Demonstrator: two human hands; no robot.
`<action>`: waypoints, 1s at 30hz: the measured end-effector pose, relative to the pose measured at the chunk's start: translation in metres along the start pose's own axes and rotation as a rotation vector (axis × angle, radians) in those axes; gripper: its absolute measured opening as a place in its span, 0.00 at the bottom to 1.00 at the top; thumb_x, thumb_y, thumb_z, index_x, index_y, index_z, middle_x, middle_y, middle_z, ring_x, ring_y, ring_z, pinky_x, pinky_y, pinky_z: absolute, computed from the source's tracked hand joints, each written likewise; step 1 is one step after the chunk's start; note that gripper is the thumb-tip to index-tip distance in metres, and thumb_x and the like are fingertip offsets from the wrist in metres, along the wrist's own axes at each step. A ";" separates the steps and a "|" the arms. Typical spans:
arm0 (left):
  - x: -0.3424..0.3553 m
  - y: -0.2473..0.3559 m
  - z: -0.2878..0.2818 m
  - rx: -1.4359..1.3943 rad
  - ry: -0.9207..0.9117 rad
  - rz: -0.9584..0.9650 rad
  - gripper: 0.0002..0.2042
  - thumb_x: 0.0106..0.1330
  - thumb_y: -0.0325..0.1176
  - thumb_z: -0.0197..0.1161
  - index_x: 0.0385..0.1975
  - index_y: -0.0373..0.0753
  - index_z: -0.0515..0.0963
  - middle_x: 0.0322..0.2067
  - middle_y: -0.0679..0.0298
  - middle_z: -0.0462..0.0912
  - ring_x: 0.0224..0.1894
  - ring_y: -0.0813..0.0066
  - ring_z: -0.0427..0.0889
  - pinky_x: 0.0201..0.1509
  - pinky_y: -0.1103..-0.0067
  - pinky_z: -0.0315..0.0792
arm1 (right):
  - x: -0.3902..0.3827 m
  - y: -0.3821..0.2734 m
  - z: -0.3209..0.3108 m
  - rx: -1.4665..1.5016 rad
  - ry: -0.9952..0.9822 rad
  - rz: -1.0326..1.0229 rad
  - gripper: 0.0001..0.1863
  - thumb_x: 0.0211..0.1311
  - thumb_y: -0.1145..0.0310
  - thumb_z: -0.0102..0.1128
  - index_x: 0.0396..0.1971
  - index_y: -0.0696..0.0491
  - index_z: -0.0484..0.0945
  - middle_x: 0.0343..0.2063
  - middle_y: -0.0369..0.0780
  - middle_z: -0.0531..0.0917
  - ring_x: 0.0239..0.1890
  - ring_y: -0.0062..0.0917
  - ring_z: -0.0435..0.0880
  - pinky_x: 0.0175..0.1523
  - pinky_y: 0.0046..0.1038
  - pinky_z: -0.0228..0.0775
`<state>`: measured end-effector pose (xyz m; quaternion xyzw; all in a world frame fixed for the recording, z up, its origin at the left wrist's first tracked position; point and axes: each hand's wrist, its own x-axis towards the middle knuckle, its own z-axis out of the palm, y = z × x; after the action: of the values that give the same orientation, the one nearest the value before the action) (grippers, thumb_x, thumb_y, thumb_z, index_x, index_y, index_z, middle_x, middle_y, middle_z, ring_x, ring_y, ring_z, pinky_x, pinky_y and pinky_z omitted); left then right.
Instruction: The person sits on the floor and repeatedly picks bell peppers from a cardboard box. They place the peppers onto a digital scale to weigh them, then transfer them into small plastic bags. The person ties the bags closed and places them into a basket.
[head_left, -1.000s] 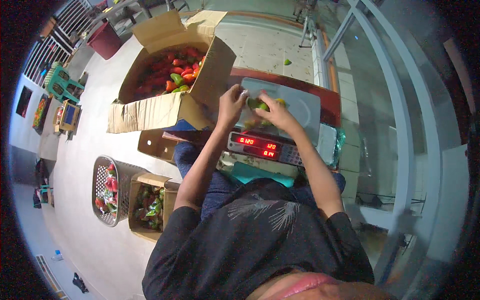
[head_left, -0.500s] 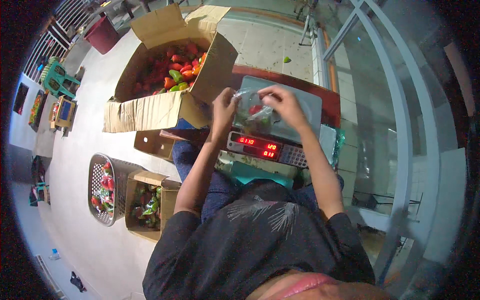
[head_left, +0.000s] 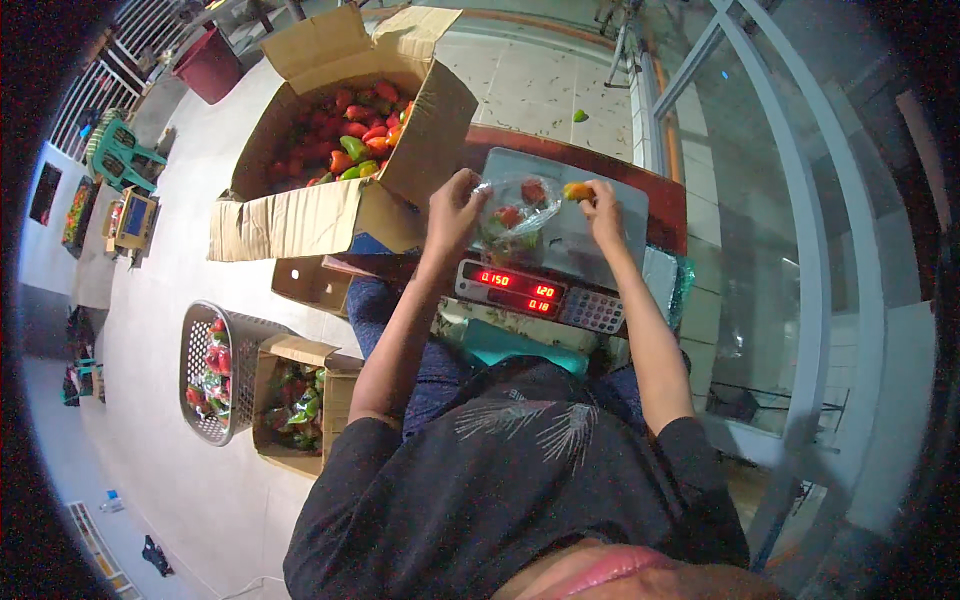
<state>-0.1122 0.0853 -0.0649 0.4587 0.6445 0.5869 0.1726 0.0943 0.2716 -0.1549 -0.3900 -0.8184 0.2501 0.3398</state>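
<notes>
A clear plastic bag (head_left: 522,238) with peppers in it rests on the grey pan of a digital scale (head_left: 596,262). My left hand (head_left: 455,212) is closed on the bag's rim at its left side. One red pepper (head_left: 508,216) shows through the plastic, and another red pepper (head_left: 533,190) is at the bag's far side; whether it lies inside, I cannot tell. Just right of the bag, my right hand (head_left: 606,214) grips a small yellow-orange pepper (head_left: 577,190) between its fingertips, apart from the plastic. The scale's red display is lit.
A large open cardboard box (head_left: 290,228) full of mostly red peppers stands left of the scale. On the floor at the left are a plastic basket (head_left: 240,385) and a smaller carton (head_left: 340,405) with bagged peppers. Glass-door framing (head_left: 765,110) rises at the right.
My right hand has moved from the bag's mouth to the right and now holds a yellow-orange pepper. The bag's mouth appears wider. The figures on the scale's display have risen.
</notes>
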 end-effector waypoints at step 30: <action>0.003 0.010 -0.004 -0.086 0.002 -0.109 0.08 0.62 0.30 0.59 0.29 0.32 0.71 0.21 0.67 0.70 0.25 0.85 0.67 0.27 0.82 0.65 | 0.070 -0.038 0.053 -0.196 -0.455 -0.323 0.11 0.57 0.72 0.56 0.41 0.53 0.77 0.37 0.48 0.79 0.39 0.38 0.80 0.40 0.32 0.72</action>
<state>-0.1127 0.0839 -0.0539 0.4143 0.6431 0.6042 0.2231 0.0045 0.2990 -0.1378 -0.2199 -0.9453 0.1935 0.1436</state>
